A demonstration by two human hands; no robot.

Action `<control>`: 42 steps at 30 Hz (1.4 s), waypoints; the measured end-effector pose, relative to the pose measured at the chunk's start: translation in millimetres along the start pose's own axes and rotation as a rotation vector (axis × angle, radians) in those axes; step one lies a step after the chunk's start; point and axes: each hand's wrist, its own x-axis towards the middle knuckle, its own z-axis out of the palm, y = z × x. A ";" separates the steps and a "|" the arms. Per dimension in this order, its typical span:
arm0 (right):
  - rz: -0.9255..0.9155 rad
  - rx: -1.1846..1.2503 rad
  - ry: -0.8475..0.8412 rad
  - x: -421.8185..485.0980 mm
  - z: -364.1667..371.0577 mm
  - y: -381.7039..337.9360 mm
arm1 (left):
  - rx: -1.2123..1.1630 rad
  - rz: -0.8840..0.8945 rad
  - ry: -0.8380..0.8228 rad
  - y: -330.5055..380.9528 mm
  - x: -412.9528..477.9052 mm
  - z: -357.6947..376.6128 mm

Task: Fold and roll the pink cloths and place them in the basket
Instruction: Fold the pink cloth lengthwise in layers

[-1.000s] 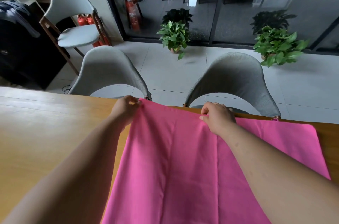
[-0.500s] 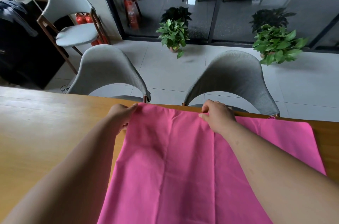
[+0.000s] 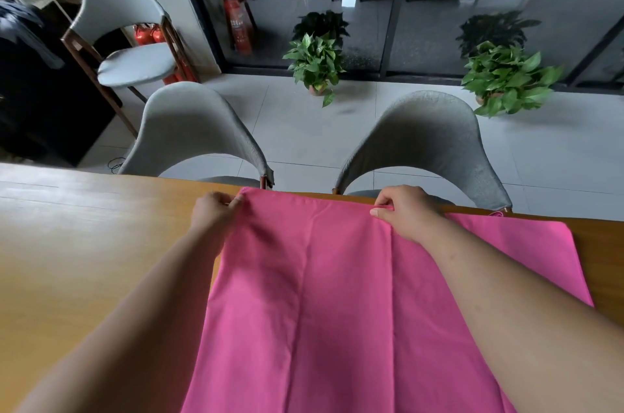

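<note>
Pinching the far edge of the pink cloth [image 3: 337, 294], we hold it with both hands: the left hand [image 3: 216, 213] has its fingers curled round the far left corner, and the right hand [image 3: 405, 211] nips the same edge between thumb and fingers further along. The cloth lies flat on the wooden table [image 3: 84, 243], its far edge almost at the table's far rim and its near part running out of view below; a lower layer shows to the right of our right forearm. Just behind the rim a grey chair [image 3: 192, 128] backs onto our left hand and a second grey chair [image 3: 425, 135] onto our right. Beyond them, well apart, stand a potted plant [image 3: 315, 57], a larger plant [image 3: 506, 78] and a red fire extinguisher [image 3: 238, 17] by the glass wall. The wood runs wide to the cloth's left; to its right only a narrow strip shows.
</note>
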 end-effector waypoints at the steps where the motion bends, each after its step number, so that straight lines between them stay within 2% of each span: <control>1: 0.003 0.008 0.003 0.5 0.1 1.1 | 0.080 -0.022 -0.072 1.2 1.0 -1.1; 3: 0.006 0.018 -0.007 2.0 -1.2 4.1 | 0.153 -0.051 -0.193 9.0 4.1 -8.1; 4: 0.005 0.022 -0.011 2.8 -2.1 5.1 | 0.100 -0.043 -0.219 12.5 5.2 -12.5; 5: -0.001 0.025 -0.012 4.0 -2.5 5.4 | -0.001 -0.006 -0.200 16.2 6.0 -16.4; 8: -0.012 0.012 -0.004 5.4 0.7 1.7 | -0.194 0.176 0.045 17.8 5.1 -18.1; 10: -0.011 -0.015 0.008 5.2 1.1 -2.7 | -0.150 0.097 0.070 12.4 2.9 -13.5; 13: -0.009 -0.034 0.005 5.2 -0.2 -2.6 | -0.028 -0.107 -0.100 9.0 3.0 -10.1; 15: 0.005 -0.048 -0.002 5.1 -1.9 -1.4 | 0.084 -0.162 -0.241 15.7 1.5 -13.9; 17: 0.011 -0.056 -0.008 4.9 -3.5 -2.4 | 0.054 -0.158 -0.326 26.6 -0.5 -21.3; 19: 0.012 -0.063 -0.002 3.3 -2.1 -5.3 | -0.022 0.001 -0.219 26.7 2.1 -26.5; 21: 0.012 -0.063 0.016 1.8 2.3 -5.7 | 0.066 0.162 0.021 18.4 2.4 -26.6; 22: 0.014 -0.061 0.024 1.1 4.0 -6.1 | 0.148 0.176 0.077 14.9 -1.1 -23.0; 25: -0.010 -0.073 0.032 -2.0 4.1 -7.8 | 0.333 0.178 0.064 10.6 -16.7 -10.4; 29: -0.101 -0.097 0.155 -10.6 11.6 -3.4 | 0.409 0.256 0.208 13.8 -26.8 -11.4; 33: -0.153 -0.204 0.294 -10.6 30.6 2.8 | 0.545 0.242 0.226 17.7 -32.9 -11.0; 36: -0.147 -0.301 0.294 -6.2 38.6 3.4 | 0.670 0.200 0.152 18.2 -32.1 -9.0; 38: -0.134 -0.325 0.326 -6.4 37.9 3.4 | 0.640 0.211 0.182 17.6 -35.4 -6.4; 41: -0.036 -0.229 0.595 -22.5 29.9 9.0 | 0.551 0.395 0.394 22.9 -53.7 6.8; 42: 0.027 -0.189 0.675 -32.5 30.1 11.7 | 0.534 0.465 0.415 25.6 -64.7 16.7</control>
